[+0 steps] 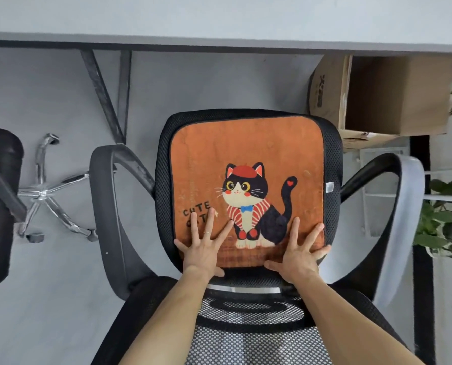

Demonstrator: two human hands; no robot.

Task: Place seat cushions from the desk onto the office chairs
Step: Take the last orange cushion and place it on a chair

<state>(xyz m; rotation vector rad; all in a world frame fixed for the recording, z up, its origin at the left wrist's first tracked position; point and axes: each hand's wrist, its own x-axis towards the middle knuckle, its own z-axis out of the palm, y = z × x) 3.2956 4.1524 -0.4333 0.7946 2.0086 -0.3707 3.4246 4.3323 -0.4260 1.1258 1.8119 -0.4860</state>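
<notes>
Far left of the hands stands another chair (3, 164), with an orange strip at its edge. The left hand (205, 250) lies flat on the cushion (246, 143), fingers spread wide, holding nothing. The orange cushion with a cat on it sits on the seat of the chair (104, 206), right under both hands. The right hand (301, 255) lies flat on it too, fingers spread, near the left hand. The desk (219, 17) is past the hands. A box (393, 96) and a plant (443, 227) are off to the right.
</notes>
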